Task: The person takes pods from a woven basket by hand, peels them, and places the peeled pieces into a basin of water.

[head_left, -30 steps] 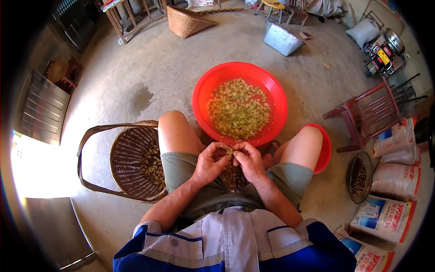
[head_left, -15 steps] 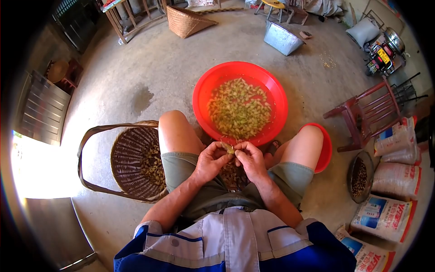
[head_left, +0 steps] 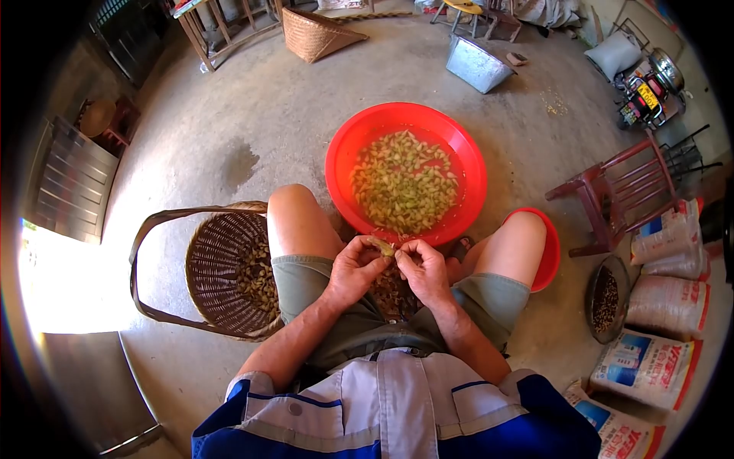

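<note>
Your left hand (head_left: 356,269) is curled near the middle of the frame, pinching a small yellowish-green piece (head_left: 381,246) between thumb and fingers. Your right hand (head_left: 425,273) is beside it, just to the right, half-closed with thumb and bent index finger drawn together at the piece's right end; you cannot tell from this view whether those fingertips grip it or only touch it. The piece is at the near rim of the big red basin (head_left: 468,205), upper centre, where many similar pale green pieces (head_left: 404,183) sit in liquid. At centre left, the dark wicker basket (head_left: 218,271) holds brownish pieces (head_left: 258,284).
</note>
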Motion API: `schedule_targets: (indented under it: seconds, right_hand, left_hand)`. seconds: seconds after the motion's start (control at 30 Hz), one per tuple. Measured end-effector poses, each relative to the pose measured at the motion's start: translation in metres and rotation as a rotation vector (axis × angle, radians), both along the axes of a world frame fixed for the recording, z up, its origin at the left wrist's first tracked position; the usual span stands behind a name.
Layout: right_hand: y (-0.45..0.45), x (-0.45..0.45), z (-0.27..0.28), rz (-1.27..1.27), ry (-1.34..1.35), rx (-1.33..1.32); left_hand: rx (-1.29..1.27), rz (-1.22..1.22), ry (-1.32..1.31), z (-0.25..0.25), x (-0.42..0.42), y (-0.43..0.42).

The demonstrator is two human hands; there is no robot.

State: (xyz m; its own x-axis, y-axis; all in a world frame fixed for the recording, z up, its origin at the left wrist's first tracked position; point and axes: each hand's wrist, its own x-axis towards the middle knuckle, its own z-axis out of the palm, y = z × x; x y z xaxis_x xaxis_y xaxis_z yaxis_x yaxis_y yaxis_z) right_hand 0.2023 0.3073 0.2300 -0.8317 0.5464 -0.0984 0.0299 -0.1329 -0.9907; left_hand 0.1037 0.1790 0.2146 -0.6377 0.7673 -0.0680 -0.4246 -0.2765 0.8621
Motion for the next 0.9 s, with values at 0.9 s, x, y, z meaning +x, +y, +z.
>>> schedule_targets:
  seconds: [0.9]
  right_hand:
    - [0.000, 0.004, 0.004, 0.003, -0.023, 0.069]
  left_hand:
    - [0.009, -0.007, -0.043, 0.006, 0.000, -0.001]
